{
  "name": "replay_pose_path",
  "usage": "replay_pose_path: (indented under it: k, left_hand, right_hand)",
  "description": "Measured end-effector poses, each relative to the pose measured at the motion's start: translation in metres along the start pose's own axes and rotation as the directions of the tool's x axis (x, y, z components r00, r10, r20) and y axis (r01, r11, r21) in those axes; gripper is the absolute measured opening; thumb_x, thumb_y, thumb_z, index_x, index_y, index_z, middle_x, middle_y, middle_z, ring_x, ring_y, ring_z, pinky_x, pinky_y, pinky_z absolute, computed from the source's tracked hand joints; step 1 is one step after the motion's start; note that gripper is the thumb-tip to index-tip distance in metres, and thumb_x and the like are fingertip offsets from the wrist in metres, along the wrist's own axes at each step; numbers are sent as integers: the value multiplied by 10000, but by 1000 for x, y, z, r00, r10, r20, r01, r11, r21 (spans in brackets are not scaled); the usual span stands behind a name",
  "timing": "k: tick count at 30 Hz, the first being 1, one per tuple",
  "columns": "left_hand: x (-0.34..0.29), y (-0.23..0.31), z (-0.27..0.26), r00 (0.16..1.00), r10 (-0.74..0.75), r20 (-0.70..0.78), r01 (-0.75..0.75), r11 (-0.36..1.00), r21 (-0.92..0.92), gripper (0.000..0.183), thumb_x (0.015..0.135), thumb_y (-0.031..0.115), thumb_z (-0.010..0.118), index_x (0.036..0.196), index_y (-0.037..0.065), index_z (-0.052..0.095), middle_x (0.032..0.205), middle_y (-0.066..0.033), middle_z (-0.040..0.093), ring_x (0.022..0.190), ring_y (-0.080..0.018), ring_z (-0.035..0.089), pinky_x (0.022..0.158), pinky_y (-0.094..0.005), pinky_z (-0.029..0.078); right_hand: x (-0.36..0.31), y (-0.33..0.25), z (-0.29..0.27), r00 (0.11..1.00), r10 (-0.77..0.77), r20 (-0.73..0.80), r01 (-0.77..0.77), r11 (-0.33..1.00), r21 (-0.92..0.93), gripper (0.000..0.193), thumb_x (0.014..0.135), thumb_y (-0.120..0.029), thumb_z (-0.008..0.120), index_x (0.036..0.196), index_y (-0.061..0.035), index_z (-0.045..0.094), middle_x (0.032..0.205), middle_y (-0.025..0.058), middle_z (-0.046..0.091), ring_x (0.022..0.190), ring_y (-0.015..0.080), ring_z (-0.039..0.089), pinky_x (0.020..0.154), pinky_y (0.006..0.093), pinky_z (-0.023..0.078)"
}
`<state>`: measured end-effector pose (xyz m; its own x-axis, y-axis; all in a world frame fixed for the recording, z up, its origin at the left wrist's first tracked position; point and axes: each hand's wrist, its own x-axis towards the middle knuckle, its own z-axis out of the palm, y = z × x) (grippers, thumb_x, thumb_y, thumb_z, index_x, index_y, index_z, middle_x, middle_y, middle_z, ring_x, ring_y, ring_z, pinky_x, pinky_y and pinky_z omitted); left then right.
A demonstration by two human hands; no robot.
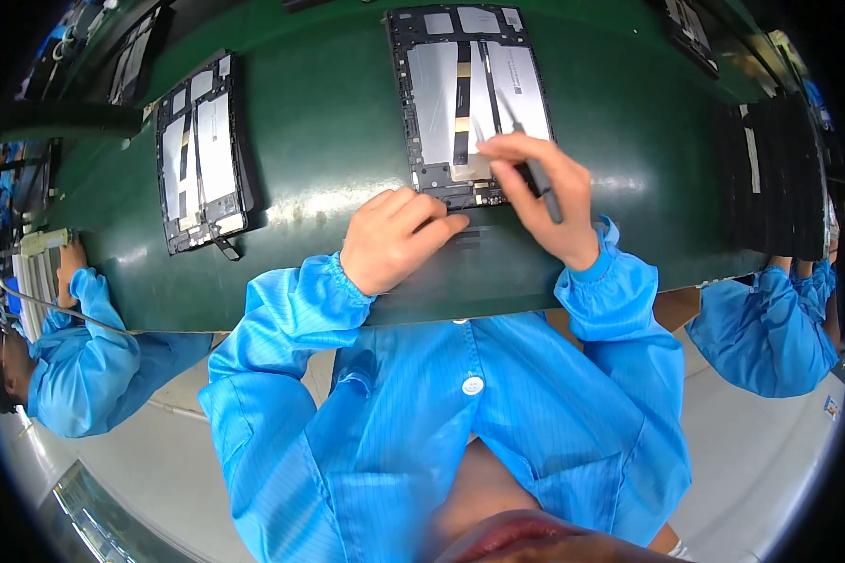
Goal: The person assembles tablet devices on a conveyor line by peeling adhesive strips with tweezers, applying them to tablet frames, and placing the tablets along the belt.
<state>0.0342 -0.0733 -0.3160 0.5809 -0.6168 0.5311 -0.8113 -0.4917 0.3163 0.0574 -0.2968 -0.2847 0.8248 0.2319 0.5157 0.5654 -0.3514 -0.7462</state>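
A: What lies at the hands?

B: The right hand (552, 188) grasps a dark pen-shaped tool (553, 206), held aslant over the near part of an opened tablet (432, 94). The left hand (399, 239) lies with bent fingers at that tablet's near edge; I cannot tell whether its fingertips pinch anything.

A: And the tablet's place and stage?

B: It lies on the green bench (319, 113), set back from the near edge, about midway along. I see no back cover on it: silver panels and a black ribbon (462, 98) are exposed, so I judge the opened state complete. Work at the near strip seems unfinished, with both hands there; whether parts are being fitted or freed I cannot tell.

A: Farther out?

B: Toward the bench's left edge, a second tablet (214, 141) also shows its inside. By the right edge stand dark panels (775, 178). Co-workers in blue sit on both sides, one at left (94, 375), one at right (765, 328).

A: What escapes me?

B: The tool's tip is blurred, and its contact unreadable. The right hand masks the tablet's near right corner. Another device (690, 38), toward the bench's far right corner, is cut off by the upper border.
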Motion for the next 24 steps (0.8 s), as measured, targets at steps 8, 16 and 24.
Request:
replay_pose_path:
  k: [8,16,24]
  left_hand:
    - [7,8,2,998,6,-58,-5,1000,23,278,719,159,746,995,175,711,927,-2,596,776,-186,588,646,-314,510]
    - [12,-4,2,964,-236,-121,199,945,-260,214,718,0,798,905,63,715,899,-58,694,784,-234,651,651,-331,528]
    - [12,-4,-5,942,-312,-120,261,910,-321,241,733,115,821,944,83,709,915,-44,669,811,-240,649,687,-344,534]
  right_hand:
    - [-2,7,2,958,-52,281,67,997,-46,306,826,29,634,1112,-77,654,992,74,718,903,275,669,777,390,525]
    - [3,1,1,947,-11,322,26,999,-44,329,826,3,651,1137,-104,641,981,47,721,927,267,671,824,383,499]
    - [0,0,8,954,-6,300,20,999,-44,333,796,-30,732,1106,-111,642,877,30,680,858,250,652,771,372,464]
